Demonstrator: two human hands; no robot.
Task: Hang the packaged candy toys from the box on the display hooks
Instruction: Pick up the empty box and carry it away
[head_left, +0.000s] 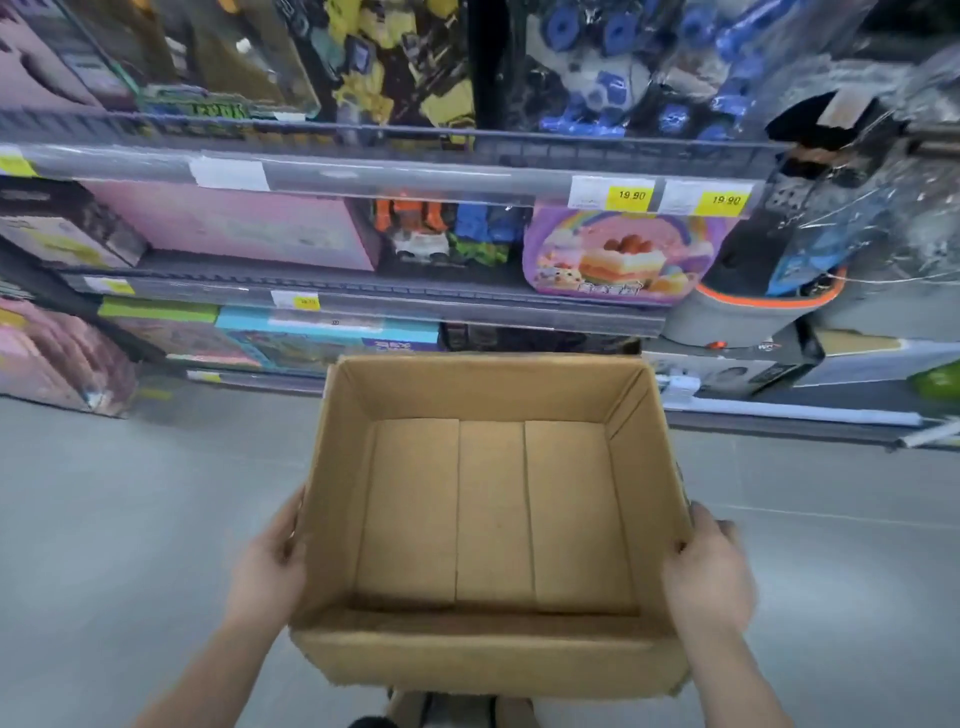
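Ahead, store shelving (395, 176) fills the upper half of the view in three tiers packed with boxed toys, above a pale grey floor (130, 519). At the far right, clear-plastic packs (857, 208) seem to hang rather than stand, but they are too blurred to make out any display hooks.

Low in the centre, an open cardboard box (493, 660) is held level and off the floor, its mouth facing up. It is bare inside: only the three bottom flaps show, and no packaged candy toys are in it or anywhere else in view. By that, the hanging looks finished or nearly so, and the box is probably held this way only for carrying.

On the middle shelf, a purple package printed with a strawberry cake (618, 254) sits under two yellow price tags (631, 196) reading 19.90.

The left hand (267, 566) grips the box's left wall and the right hand (709, 577) grips its right wall, near the corners closest to the person, so the box is squeezed between both palms. The fingers (701, 525) wrap the outside of the walls, thumbs up by the rim. How far they curl underneath is hidden, and the right fingertips are motion-blurred. Nothing else is in either hand.
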